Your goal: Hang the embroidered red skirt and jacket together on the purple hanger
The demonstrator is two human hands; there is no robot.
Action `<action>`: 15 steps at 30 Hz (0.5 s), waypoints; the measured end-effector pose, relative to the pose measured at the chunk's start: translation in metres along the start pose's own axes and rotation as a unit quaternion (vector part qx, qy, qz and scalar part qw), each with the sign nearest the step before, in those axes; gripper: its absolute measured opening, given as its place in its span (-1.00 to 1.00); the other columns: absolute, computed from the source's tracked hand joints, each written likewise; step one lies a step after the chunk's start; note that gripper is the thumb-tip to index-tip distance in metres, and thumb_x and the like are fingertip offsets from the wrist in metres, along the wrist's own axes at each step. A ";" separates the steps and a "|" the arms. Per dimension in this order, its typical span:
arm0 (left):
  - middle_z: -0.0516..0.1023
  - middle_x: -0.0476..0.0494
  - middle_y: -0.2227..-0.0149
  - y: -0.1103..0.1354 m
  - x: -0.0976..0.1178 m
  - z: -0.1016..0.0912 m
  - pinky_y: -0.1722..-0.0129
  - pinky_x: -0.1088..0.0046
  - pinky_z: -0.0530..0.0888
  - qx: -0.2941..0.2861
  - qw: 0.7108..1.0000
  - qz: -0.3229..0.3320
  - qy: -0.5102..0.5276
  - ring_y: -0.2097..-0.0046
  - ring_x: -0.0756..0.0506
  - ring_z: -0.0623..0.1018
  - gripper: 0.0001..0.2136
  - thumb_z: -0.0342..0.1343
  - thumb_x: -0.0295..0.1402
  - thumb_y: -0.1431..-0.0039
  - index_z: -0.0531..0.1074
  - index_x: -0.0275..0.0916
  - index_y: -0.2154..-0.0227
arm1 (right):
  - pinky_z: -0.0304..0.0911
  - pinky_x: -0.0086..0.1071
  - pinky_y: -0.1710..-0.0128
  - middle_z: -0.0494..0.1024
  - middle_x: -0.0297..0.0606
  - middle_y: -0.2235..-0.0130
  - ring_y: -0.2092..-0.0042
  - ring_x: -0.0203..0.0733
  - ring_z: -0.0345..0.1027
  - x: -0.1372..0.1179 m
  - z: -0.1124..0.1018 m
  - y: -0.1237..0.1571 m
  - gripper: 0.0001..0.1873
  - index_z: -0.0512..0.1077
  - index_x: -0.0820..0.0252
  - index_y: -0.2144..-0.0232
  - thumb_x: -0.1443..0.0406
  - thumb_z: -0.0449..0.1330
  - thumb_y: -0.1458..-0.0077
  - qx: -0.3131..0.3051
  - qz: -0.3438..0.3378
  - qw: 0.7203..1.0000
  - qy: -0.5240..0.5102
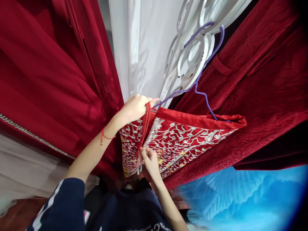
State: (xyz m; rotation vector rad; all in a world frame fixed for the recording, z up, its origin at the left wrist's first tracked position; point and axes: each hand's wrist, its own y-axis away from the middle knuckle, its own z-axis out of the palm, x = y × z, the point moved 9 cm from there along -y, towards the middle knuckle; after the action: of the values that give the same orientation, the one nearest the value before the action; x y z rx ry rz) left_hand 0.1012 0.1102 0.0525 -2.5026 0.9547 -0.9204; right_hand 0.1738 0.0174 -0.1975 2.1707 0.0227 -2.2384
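Note:
In front of me a red skirt [190,134], embroidered in silver and gold, hangs from a purple wire hanger [203,69]. A red cord [145,126] runs down the gap between its two embroidered edges. My left hand [135,107] is closed at the waistband's upper left, with the cord looped over beside its fingers and the hanger's left end at the fingertips. Lower down, my right hand [149,158] pinches the cord near its lower part, against the skirt's edge. Part of the skirt's left side lies behind my left forearm.
White scrollwork [192,61] rises behind the hanger, beside a white curtain [130,48]. Dark red cloth [60,64] hangs at the left, and patterned red fabric [260,73] fills the right. A blue pleated fabric [235,195] shows at the lower right.

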 end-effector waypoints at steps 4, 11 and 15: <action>0.29 -0.02 0.65 0.003 0.001 -0.003 0.47 0.39 0.14 0.016 1.000 -0.013 -0.021 0.56 0.04 0.26 -0.49 -0.14 -0.10 -0.41 0.41 -0.25 0.61 | 0.16 -0.46 0.52 0.41 -0.40 0.61 0.58 -0.37 0.23 -0.014 0.000 0.009 -0.57 0.29 0.16 0.52 -0.01 0.11 -0.24 0.007 -0.003 1.000 -0.021; 0.36 -0.12 0.66 0.006 0.007 -0.008 0.49 0.35 0.14 0.043 0.998 0.013 -0.041 0.57 -0.04 0.40 -0.47 -0.17 -0.07 -0.41 0.43 -0.19 0.60 | 0.00 -0.47 0.58 0.32 -0.45 0.63 0.61 -0.40 0.06 -0.028 0.005 0.022 -0.58 0.32 0.16 0.48 0.00 0.10 -0.25 0.048 -0.009 0.998 -0.042; 0.33 -0.11 0.67 0.013 0.008 -0.013 0.49 0.33 0.13 0.076 0.996 0.009 -0.038 0.57 -0.03 0.36 -0.46 -0.16 -0.03 -0.40 0.40 -0.20 0.62 | 0.03 -0.46 0.53 0.31 -0.43 0.59 0.55 -0.37 0.10 -0.029 0.002 0.021 -0.61 0.32 0.16 0.51 0.03 0.12 -0.22 0.053 -0.030 0.998 0.014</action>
State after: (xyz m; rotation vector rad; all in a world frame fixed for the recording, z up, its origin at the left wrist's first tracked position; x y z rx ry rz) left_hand 0.0910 0.0951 0.0594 -2.3794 0.8476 -0.8537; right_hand 0.1735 -0.0036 -0.1683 2.2856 -0.0324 -2.2905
